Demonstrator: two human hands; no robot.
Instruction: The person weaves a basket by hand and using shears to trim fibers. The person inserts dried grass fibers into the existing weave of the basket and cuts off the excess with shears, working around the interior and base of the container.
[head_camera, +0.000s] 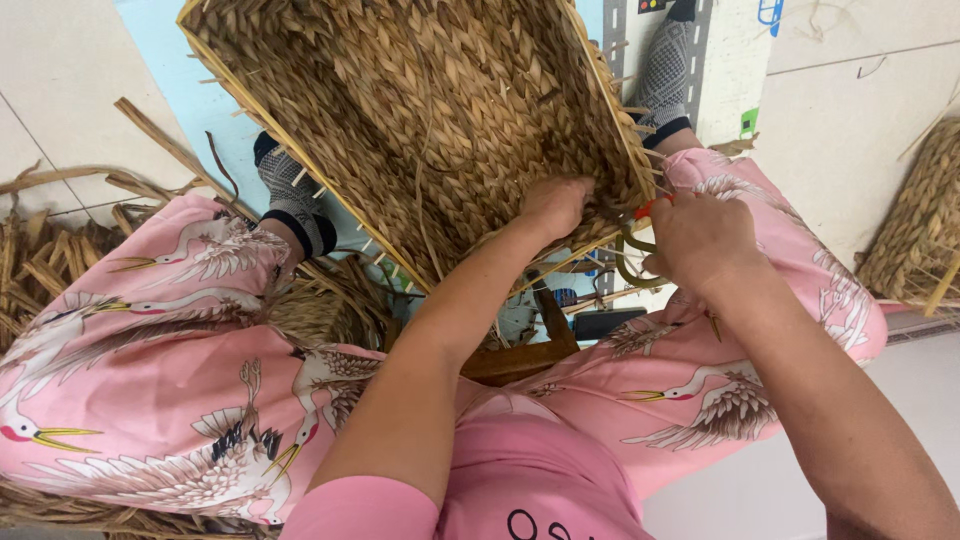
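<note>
1. Nearest to me were the pink trousers printed with white cranes (170, 390); the person sat with knees spread and both forearms reaching forward between them.
2. The left hand (555, 205) lay palm down, wrist nearly straight, fingers curled and pressed onto the near edge of the large flat panel of braided tan straw (420, 110). It was bracing the weave, but I could not tell whether the fingers closed around anything.
3. The right hand (700, 240) was bent at the wrist, knuckles up, clenched around a small tool with olive-green handles and a red tip (637, 245), held just beside the panel's near right corner.
4. The panel itself stood tilted, propped between the knees and leaning away over the feet in grey patterned socks (295, 195).
5. Loose dried straw strips (60, 250) lay on the floor to the left.
6. Farther off to the right, another woven straw piece (915, 230) rested on the pale tiles.
</note>
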